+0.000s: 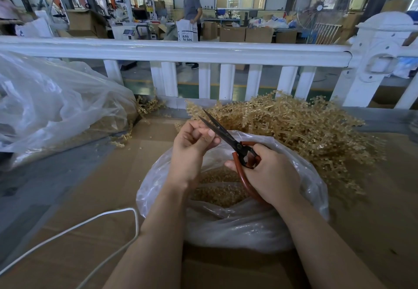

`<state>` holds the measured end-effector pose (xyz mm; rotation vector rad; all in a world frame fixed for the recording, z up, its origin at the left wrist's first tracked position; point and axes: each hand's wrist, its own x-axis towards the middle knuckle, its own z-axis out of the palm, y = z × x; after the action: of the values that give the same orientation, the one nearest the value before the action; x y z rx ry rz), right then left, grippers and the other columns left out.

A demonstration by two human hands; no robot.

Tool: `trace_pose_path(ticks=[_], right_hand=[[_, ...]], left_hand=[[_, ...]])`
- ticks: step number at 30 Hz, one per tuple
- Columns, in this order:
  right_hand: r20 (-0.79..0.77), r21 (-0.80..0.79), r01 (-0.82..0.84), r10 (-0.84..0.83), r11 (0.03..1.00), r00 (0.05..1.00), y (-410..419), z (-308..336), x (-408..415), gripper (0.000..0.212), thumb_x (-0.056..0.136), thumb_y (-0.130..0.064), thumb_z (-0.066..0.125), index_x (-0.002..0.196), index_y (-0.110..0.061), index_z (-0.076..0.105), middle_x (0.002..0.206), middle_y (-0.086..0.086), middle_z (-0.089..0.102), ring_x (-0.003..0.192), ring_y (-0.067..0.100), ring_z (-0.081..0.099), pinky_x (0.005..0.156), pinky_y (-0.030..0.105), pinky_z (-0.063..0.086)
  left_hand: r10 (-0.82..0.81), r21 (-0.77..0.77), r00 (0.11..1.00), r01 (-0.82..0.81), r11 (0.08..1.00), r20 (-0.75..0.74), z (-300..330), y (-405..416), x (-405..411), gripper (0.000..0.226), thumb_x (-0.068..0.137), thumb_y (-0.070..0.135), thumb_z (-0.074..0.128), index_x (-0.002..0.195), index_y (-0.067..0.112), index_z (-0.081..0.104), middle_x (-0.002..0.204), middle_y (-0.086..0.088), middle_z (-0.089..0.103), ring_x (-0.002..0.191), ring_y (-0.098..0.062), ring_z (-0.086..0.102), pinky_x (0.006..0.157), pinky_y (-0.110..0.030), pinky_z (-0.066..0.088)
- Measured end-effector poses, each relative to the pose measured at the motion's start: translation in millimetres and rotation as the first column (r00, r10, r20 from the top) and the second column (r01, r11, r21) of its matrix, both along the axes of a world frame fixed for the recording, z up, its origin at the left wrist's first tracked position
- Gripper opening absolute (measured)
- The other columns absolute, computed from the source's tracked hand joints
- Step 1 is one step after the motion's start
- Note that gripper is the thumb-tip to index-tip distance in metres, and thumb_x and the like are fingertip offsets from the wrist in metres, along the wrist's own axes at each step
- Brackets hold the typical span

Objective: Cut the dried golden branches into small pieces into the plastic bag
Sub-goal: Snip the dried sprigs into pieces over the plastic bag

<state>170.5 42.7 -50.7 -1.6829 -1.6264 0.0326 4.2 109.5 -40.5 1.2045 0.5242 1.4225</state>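
Red-handled scissors [237, 151] sit in the right hand [269, 173], fingers curled through and around the loop handles, thumb on the near side; the dark blades stand parted in a narrow V, tips pointing up and away to the left. Left hand [192, 144] is beside the blades, fingers curled in with thumb pressed against the forefinger as if pinching something small; what it pinches is too small to tell. Both hands hover over the mouth of a clear plastic bag [237, 225], which lies crumpled open on the cardboard-covered counter [90, 221]. Inside the bag, a layer of small golden cut pieces [217, 191] shows between the wrists. Just behind and to the right of the bag, a large tangled heap of dried golden branches [305, 130] lies on the counter, reaching back to a white railing [203, 51]. To the left, a second, larger clear bag [56, 108] slumps on its side with golden bits at its base and a few stray sprigs beside it. A white cord [95, 223] loops across the near-left counter. Beyond the railing, a workshop floor with cardboard boxes, a standing fan [321, 6], and a person [192, 8] holding a white sack.
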Motion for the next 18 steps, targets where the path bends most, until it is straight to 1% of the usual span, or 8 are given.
trace_pose_path(ticks=[6, 8, 10, 14, 18], right_hand=[[0.01, 0.039, 0.003, -0.003, 0.999, 1.0, -1.1, 1.0, 0.2, 0.061, 0.065, -0.087, 0.051, 0.088, -0.033, 0.068, 0.061, -0.02, 0.057, 0.058, -0.007, 0.05, 0.051, 0.011, 0.035], [0.012, 0.043, -0.007, 0.007, 0.999, 1.0, -1.4, 0.6, 0.8, 0.056, 0.066, -0.086, 0.053, 0.085, -0.034, 0.066, 0.06, -0.02, 0.057, 0.058, -0.007, 0.052, 0.051, 0.011, 0.036], [0.012, 0.039, -0.016, 0.015, 0.999, 1.0, -1.1, 0.2, 1.6, 0.052, 0.068, -0.084, 0.057, 0.083, -0.035, 0.064, 0.062, -0.02, 0.059, 0.06, -0.006, 0.054, 0.052, 0.012, 0.038], [0.034, 0.022, -0.016, 0.015, 1.0, 0.999, -0.7, 0.6, 1.8, 0.045, 0.069, -0.081, 0.06, 0.077, -0.037, 0.055, 0.061, -0.02, 0.056, 0.06, -0.006, 0.053, 0.052, 0.014, 0.038], [0.037, 0.034, -0.025, 0.023, 0.999, 0.999, -1.3, 0.8, 1.8, 0.044, 0.069, -0.079, 0.06, 0.071, -0.036, 0.051, 0.058, -0.019, 0.055, 0.058, -0.005, 0.053, 0.052, 0.015, 0.038]], left_hand=[[-0.046, -0.058, 0.997, 0.05, 0.997, 0.063, 0.2, -0.6, 0.7, 0.008, 0.093, -0.005, 0.055, 0.092, 0.003, 0.054, 0.072, -0.006, 0.059, 0.067, -0.014, 0.06, 0.073, -0.024, 0.056], [-0.066, -0.061, 0.995, 0.071, 0.996, 0.077, 1.0, -0.6, 1.0, 0.008, 0.091, -0.004, 0.055, 0.09, 0.004, 0.054, 0.071, -0.004, 0.06, 0.066, -0.013, 0.059, 0.072, -0.023, 0.055], [-0.069, -0.06, 0.995, 0.074, 0.996, 0.079, 1.2, -0.7, 0.6, 0.008, 0.091, -0.004, 0.055, 0.092, 0.003, 0.054, 0.071, -0.003, 0.06, 0.066, -0.013, 0.059, 0.072, -0.023, 0.055], [-0.022, -0.066, 0.998, 0.026, 0.998, 0.058, 0.7, -0.2, 0.5, 0.015, 0.094, -0.007, 0.053, 0.106, 0.002, 0.053, 0.08, -0.009, 0.059, 0.07, -0.013, 0.062, 0.075, -0.024, 0.055], [0.003, -0.078, 0.997, 0.003, 0.997, 0.073, 1.7, 0.0, 0.6, 0.019, 0.092, -0.008, 0.056, 0.11, -0.001, 0.055, 0.087, -0.013, 0.061, 0.073, -0.014, 0.064, 0.077, -0.026, 0.056]])
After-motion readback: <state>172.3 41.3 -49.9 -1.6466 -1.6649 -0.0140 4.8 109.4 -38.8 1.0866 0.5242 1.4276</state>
